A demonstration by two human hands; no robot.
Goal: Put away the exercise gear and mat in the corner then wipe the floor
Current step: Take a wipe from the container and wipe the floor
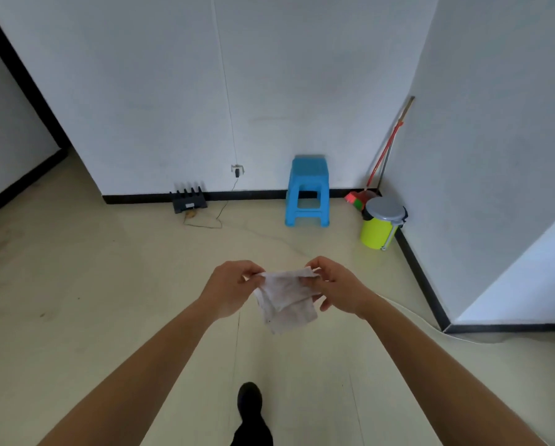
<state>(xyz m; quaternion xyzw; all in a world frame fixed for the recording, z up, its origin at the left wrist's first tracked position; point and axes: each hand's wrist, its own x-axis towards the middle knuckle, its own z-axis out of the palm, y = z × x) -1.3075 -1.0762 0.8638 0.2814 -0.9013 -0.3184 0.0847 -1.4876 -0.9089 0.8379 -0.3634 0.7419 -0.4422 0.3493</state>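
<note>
Cloth (287,297): whitish, crumpled, held in the air between both hands, above the floor (109,284) and not touching it.
Left hand (229,286): fingers (252,274) curled, pinching the cloth's upper left edge.
Right hand (337,284): pinched the upper right edge; lower fingers loose.
Gear and mat: none in view, so stowing was probably finished, or simply out of frame.
Far wall: blue stool (308,191), green bin (380,225), broom (385,152).
Remaining: floor wiping, judged not yet begun.

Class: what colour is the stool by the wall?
Blue: the stool, clearest in the head view.
</note>
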